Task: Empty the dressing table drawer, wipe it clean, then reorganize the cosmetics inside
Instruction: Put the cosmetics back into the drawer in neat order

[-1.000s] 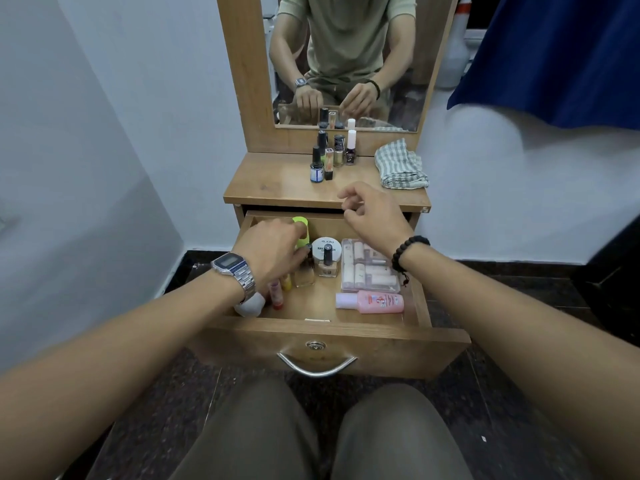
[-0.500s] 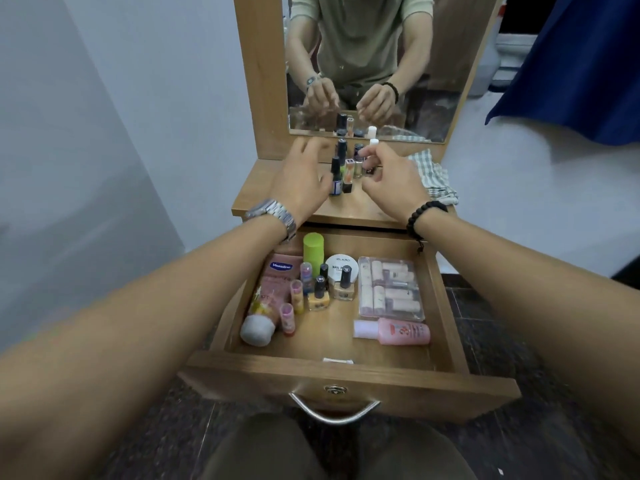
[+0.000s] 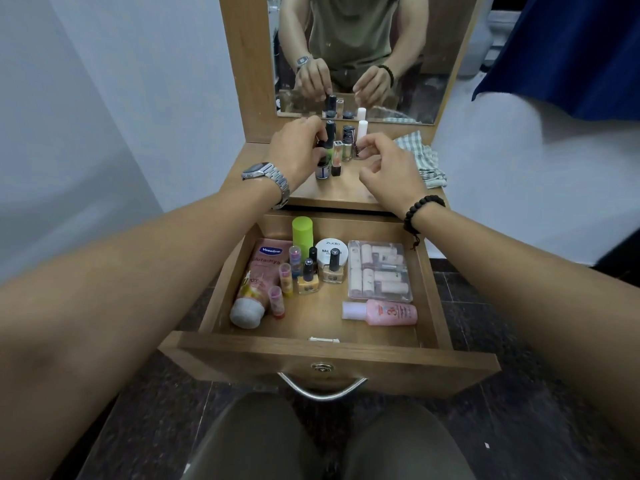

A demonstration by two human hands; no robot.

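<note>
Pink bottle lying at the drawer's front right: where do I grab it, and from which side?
Grip the pink bottle across its body from above. It lies flat with its white cap pointing left, the clear case sits close behind it, and the drawer is open only at the top.

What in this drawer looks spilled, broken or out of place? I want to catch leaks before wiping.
No spill or breakage shows. In the drawer, the Vaseline tube and pink bottle lie on their sides with caps on. The nail polish bottles stand upright. A small white piece sits by the front wall; I cannot identify it.
</note>
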